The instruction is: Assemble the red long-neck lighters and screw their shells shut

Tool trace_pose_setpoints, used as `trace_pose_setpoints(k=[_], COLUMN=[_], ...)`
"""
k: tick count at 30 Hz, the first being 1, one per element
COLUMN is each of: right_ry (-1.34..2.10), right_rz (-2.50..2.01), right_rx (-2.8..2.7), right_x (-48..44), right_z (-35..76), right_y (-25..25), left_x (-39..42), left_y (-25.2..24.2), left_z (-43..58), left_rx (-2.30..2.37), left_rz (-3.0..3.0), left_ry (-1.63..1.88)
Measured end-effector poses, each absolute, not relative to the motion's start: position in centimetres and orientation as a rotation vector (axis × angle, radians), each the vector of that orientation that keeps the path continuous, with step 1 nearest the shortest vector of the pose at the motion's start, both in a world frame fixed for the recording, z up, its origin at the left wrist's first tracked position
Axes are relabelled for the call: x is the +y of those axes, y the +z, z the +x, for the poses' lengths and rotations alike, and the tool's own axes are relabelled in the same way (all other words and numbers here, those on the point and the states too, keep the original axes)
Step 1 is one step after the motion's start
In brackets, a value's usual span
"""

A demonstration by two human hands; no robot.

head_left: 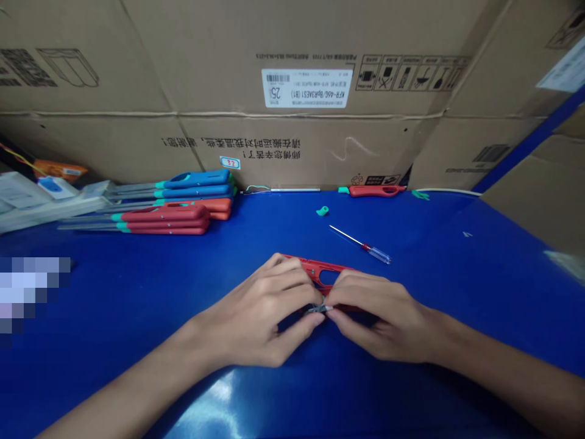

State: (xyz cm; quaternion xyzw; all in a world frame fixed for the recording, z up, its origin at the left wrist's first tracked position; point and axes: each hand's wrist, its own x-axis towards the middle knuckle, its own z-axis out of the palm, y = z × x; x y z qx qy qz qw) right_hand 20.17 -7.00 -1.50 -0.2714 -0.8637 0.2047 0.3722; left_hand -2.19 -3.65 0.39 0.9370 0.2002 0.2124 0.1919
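Both of my hands meet over a red plastic handle shell lying on the blue table. My left hand curls its fingers over the shell's left end. My right hand covers its right part. Between the fingertips of both hands sits a small dark metal part, pinched from each side. Most of the shell's lower edge is hidden under my fingers.
A thin screwdriver with a clear handle lies just beyond the shell. A small teal clip sits further back. A stack of red and blue long-nosed lighters is at the back left, another red handle lies by the cardboard boxes.
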Motion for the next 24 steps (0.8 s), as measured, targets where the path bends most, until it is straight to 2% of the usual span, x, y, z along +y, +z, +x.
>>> trace_pose_setpoints(k=[8, 24], right_ry=[0.489, 0.371], right_rz=[-0.724, -0.724], right_rx=[-2.225, -2.185], right_x=[-7.0, -5.9], right_z=[20.2, 21.4], right_y=[-1.2, -1.1], left_x=[-3.7, -2.3], left_y=[0.4, 1.9], left_z=[-2.4, -3.7], left_rx=[0.594, 0.937], left_rz=[2.615, 2.775], left_ry=[0.526, 0.064])
